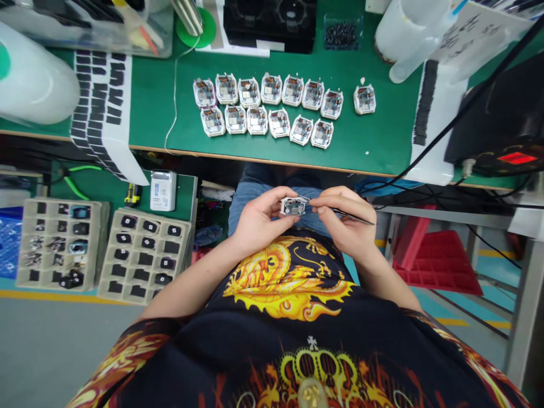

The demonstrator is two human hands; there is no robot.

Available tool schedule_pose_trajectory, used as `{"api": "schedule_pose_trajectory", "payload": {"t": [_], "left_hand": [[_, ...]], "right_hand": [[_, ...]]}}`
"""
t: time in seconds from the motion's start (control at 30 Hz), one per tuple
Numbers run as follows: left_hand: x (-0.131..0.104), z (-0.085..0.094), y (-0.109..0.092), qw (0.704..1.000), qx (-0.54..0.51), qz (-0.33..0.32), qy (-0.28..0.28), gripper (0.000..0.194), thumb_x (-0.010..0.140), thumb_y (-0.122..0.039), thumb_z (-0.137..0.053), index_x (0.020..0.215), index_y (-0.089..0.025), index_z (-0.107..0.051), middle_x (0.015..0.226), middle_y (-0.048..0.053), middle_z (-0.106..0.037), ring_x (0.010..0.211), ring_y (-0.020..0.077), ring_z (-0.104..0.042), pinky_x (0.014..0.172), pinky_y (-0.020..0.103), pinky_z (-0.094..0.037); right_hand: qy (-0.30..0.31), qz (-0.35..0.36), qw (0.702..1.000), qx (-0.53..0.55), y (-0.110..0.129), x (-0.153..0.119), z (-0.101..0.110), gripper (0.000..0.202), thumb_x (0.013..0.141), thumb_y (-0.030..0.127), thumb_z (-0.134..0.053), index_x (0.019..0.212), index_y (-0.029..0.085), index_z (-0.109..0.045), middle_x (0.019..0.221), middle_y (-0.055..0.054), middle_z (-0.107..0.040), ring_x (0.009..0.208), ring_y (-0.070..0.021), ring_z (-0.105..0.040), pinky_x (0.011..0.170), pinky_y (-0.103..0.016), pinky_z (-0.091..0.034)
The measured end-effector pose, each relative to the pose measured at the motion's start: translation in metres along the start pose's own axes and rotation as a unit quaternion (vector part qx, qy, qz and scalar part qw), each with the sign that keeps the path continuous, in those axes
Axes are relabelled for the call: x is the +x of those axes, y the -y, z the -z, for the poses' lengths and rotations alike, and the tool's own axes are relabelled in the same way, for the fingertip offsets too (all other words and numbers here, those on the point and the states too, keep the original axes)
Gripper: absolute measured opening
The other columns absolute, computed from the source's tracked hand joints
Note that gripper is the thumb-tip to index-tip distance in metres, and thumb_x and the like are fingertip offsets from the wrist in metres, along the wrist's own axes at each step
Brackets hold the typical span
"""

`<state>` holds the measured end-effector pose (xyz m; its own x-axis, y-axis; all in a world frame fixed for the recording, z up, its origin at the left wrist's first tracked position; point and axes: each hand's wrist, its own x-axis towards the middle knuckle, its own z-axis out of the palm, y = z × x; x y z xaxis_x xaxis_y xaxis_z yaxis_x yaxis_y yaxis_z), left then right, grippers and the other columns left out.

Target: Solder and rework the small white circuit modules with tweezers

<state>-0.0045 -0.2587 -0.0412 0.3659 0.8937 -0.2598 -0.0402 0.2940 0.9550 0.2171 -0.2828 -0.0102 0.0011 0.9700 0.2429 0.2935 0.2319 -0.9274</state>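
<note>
Over my lap, my left hand (266, 218) grips a white smartwatch case (293, 206) between thumb and fingers. The case is turned so that its inner circuit parts show. My right hand (346, 218) is closed on dark tweezers (351, 216), whose tips reach the right side of the case. Beyond my hands, several similar white watch cases (257, 120) lie in two rows on the green bench mat (263, 154), their electronics facing up. One more watch case (364, 99) sits apart to the right.
Trays with dark watch parts (144, 212) stand at lower left. Strips of black pieces (102, 107) hang over the bench's left edge. A clear box of small black parts (341, 34), a white bottle (38, 73) and a black device with red display (505, 113) surround the mat. A cable crosses at right.
</note>
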Motion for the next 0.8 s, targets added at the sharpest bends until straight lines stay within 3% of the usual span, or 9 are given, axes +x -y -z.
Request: {"api": "schedule_pose_trajectory", "payload": {"t": [0.27,0.47,0.8], "left_hand": [[-0.0009,-0.0005,0.0032,1.000,0.002,-0.019,0.003,0.040,0.089,-0.025,-0.092,0.127,-0.022,-0.078,0.111,0.004,-0.084,0.099,0.0185,-0.081,0.092,0.030,-0.066],[-0.0031,-0.0002,0.0054,1.000,0.014,-0.017,-0.014,0.049,0.089,-0.025,-0.092,0.135,-0.023,-0.078,0.114,0.005,-0.085,0.101,0.0200,-0.082,0.096,0.032,-0.067],[-0.0029,0.0020,0.0069,0.999,-0.004,-0.037,0.005,0.052,0.088,-0.019,-0.091,0.139,-0.021,-0.079,0.113,0.005,-0.087,0.096,0.0172,-0.084,0.094,0.027,-0.068]], "right_hand": [[-0.008,-0.021,0.999,0.035,-0.0011,-0.0033,-0.0026,0.017,0.103,0.019,-0.076,0.108,0.028,-0.090,0.106,-0.005,-0.088,0.096,-0.0212,-0.084,0.091,-0.040,-0.071],[-0.014,-0.021,0.999,0.046,0.0001,-0.0036,-0.0053,0.019,0.103,0.016,-0.076,0.107,0.027,-0.090,0.105,-0.004,-0.088,0.096,-0.0198,-0.084,0.091,-0.038,-0.071],[-0.008,-0.021,0.999,0.037,0.0070,0.0014,-0.0048,0.018,0.103,0.019,-0.074,0.104,0.026,-0.090,0.098,-0.005,-0.088,0.091,-0.0192,-0.083,0.086,-0.036,-0.069]]}}
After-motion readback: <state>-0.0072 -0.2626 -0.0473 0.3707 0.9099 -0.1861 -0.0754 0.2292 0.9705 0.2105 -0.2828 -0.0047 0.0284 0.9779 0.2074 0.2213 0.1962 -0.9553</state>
